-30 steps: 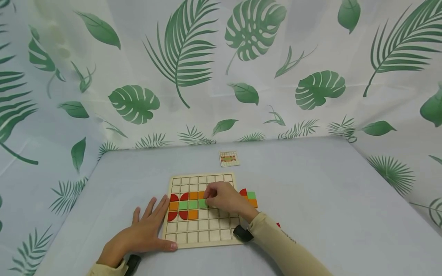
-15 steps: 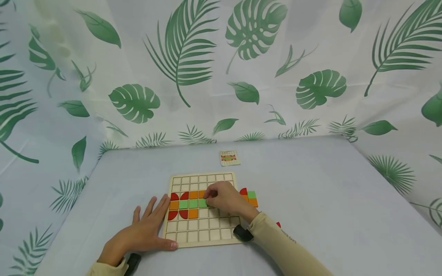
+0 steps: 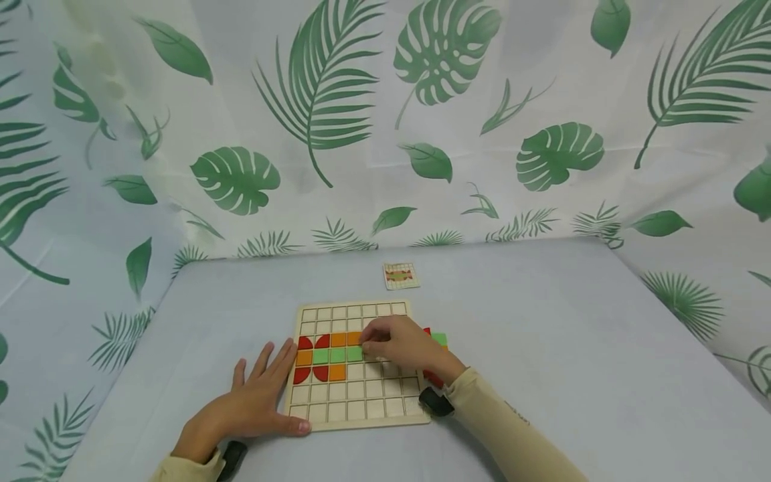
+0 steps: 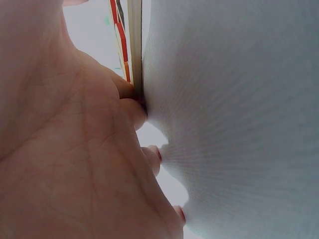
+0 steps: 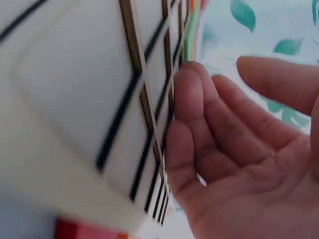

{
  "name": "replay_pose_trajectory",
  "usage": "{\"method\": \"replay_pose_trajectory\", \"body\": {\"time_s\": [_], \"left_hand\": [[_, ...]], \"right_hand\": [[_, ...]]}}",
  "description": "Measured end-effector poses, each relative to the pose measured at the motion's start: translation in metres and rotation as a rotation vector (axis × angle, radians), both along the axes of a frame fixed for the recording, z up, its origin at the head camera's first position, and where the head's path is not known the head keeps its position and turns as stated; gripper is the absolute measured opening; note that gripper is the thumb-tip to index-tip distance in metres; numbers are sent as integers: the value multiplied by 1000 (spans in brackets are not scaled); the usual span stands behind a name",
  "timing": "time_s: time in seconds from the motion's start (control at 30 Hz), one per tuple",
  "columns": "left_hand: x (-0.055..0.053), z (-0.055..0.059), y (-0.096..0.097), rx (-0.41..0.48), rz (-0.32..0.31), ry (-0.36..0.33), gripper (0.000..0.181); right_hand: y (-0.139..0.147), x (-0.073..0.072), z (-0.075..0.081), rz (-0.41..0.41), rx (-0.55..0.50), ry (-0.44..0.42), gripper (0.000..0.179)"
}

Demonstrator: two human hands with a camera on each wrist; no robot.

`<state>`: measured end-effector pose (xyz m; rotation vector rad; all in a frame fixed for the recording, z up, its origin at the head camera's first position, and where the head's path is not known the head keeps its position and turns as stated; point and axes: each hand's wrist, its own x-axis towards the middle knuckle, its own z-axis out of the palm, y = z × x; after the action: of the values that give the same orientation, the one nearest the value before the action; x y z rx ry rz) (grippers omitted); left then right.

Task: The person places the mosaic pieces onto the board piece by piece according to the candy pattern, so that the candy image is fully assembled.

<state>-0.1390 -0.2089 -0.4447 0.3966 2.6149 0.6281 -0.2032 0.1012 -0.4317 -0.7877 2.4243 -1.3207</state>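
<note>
A pale wooden grid board (image 3: pixel 364 410) lies in the head view with coloured tiles in its left-hand cells. These include red quarter-rounds (image 3: pixel 320 373), orange squares (image 3: pixel 337 372) and a row of green squares (image 3: pixel 354 354). My left hand (image 3: pixel 249 402) is spread at the board's left side, fingers along the edge and thumb at the near corner. My right hand (image 3: pixel 400 345) is over the board, fingertips just right of the last green square. In the right wrist view its bent fingers (image 5: pixel 189 92) touch the grid, the thumb stands apart, and no tile shows between them.
Past the board lies a small pattern card (image 3: pixel 400 276). Loose red tiles (image 3: pixel 432 379) and a green tile (image 3: pixel 440 339) sit right of the board, partly hidden by my right hand. A leaf-print cloth (image 3: pixel 355 167) rises behind the white tabletop (image 3: pixel 542 321).
My right hand has shifted slightly to the right, uncovering more of the last green square. The left hand keeps its place at the board's edge.
</note>
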Motion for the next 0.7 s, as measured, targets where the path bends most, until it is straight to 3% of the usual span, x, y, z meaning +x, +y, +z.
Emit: {"method": "replay_pose_trajectory", "body": {"time_s": [0.17,0.43,0.57,0.7], "left_hand": [[1,5,3,-17,6,-24,145],[3,4,0,14,-1,-11,144],[2,0,0,3,2,4,146],[2,2,1,10,-11,8,144]], "right_hand": [[16,0,7,16,-12,14,21],[43,0,25,-69,47,75,26],[56,-3,28,-98,79,78,26],[68,-4,30,-122,85,61,27]]}}
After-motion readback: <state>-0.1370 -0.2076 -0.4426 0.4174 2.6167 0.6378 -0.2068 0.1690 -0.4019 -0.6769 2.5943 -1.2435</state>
